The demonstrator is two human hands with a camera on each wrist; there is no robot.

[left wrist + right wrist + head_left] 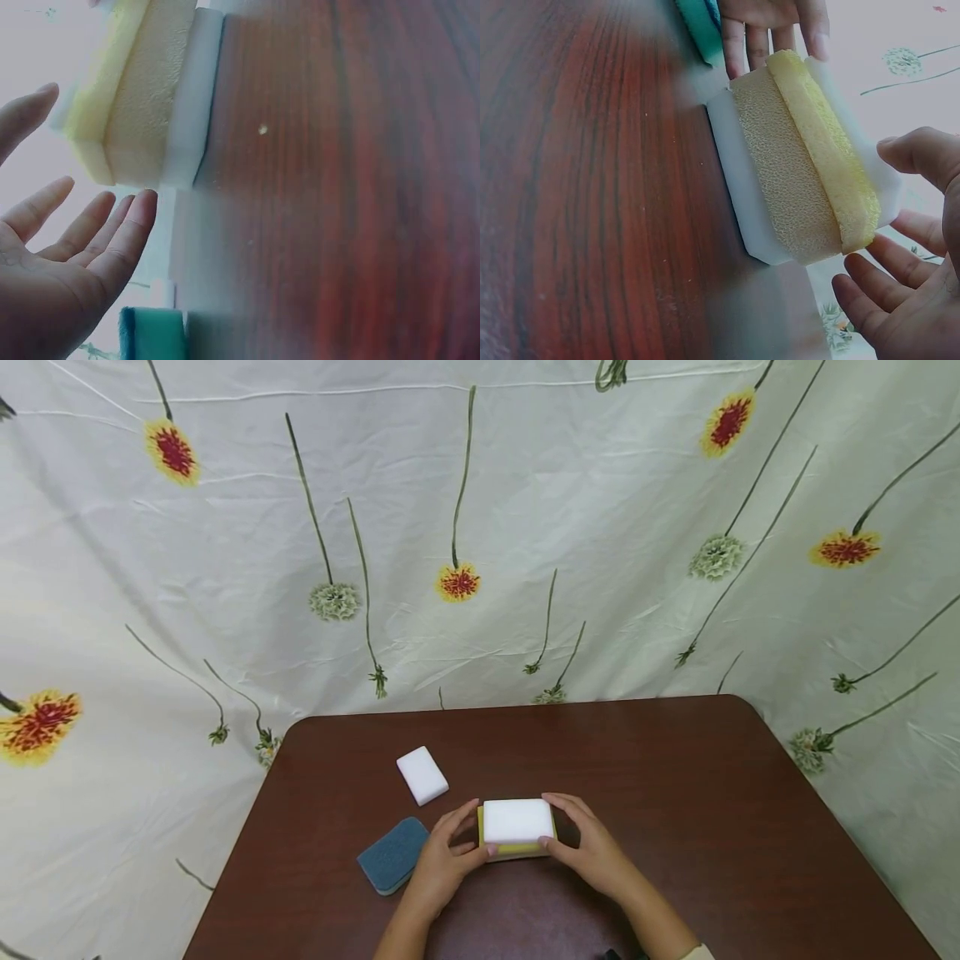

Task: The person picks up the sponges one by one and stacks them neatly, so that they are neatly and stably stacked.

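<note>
Several sponges form a stack near the front middle of the table, a white block sponge [517,820] on top. Below it lie a yellow layer [832,161] and a beige porous layer [787,169], with another white block [742,180] at the bottom on the tabletop. My left hand [444,858] is at the left end of the stack, thumb near the top block's corner and the other fingers spread and relaxed. At the right end, my right hand [594,850] holds the top block's corners between thumb and index finger, its other fingers loose beside the yellow layer.
A blue-topped sponge [395,853] lies just left of my left hand. Farther back on the brown table [637,760] is a loose white block sponge [423,775]. A flower-printed cloth [525,485] hangs behind the table's far edge.
</note>
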